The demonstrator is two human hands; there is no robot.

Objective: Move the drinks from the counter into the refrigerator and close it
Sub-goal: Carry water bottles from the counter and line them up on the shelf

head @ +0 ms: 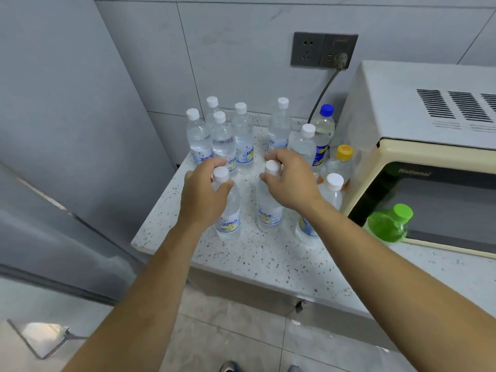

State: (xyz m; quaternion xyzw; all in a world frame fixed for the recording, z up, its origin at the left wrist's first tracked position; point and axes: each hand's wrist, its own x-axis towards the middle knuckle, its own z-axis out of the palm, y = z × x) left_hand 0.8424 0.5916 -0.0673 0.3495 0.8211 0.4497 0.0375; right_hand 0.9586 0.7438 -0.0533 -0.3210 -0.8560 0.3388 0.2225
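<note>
Head view: two full water bottles stand upright near the front of the speckled table [268, 264], one under each hand. The left hand [204, 194] curls its grip round the neck of the left bottle [230, 218], thumb and fingers closing just under its white cap. The right hand [290, 181] does the same on the right bottle [267, 210], fingers wrapped over the cap and neck. Both bottle bodies hang clear below the grips, their bases on the table.

Filled nearly to the shoulder, these bottles are likely fairly heavy for their size, with thin plastic walls that give under a squeeze and smooth labels that may slip. The neck is the stiff part, and the ring under the cap offers a ledge, so holding there seems sound for a short carry.

More bottles [222, 138] stand behind, with others beside the microwave [418, 146]. The grey refrigerator [67, 130] stands just left of the table.
</note>
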